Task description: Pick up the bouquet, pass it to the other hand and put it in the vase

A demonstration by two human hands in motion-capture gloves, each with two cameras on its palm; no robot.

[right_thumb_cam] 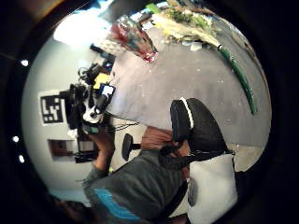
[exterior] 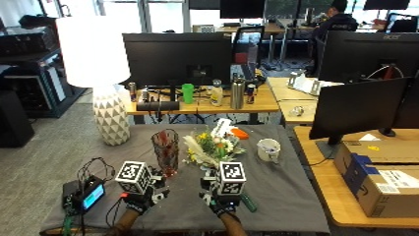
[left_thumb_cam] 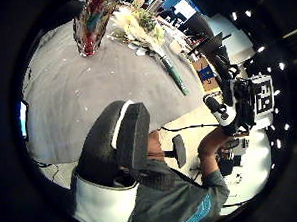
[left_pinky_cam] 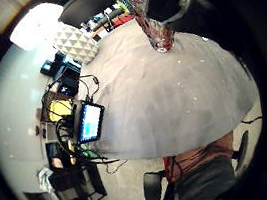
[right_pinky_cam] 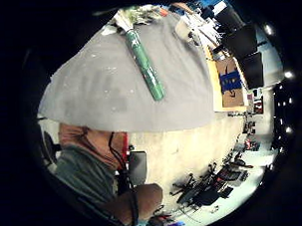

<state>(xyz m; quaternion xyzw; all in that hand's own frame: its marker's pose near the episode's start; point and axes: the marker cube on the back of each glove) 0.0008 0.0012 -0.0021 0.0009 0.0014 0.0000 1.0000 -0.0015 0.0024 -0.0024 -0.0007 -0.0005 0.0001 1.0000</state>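
The bouquet (exterior: 213, 147) was seen lying on the grey tablecloth (exterior: 288, 196), its flower head towards the far side of the table and its green wrapped stem (exterior: 247, 202) running back towards the person's near edge. The glass vase (exterior: 165, 151) stood upright just to the left of the flowers, apart from them, with a white mug (exterior: 268, 149) to their right. Both gloved hands were held above the near part of the cloth, and nothing was grasped by either. The right hand (exterior: 223, 204) was placed right beside the stem's near end, so it was judged the nearer hand for the pick-up; the left hand (exterior: 139, 200) was held in front of the vase. Whether the fingers were straight or curled could not be told for either hand, as they were hidden. In the right palm views the stem (right_pinky_cam: 145, 66) was shown lying lengthwise ahead of the palm, so a short reach forward was judged sufficient.
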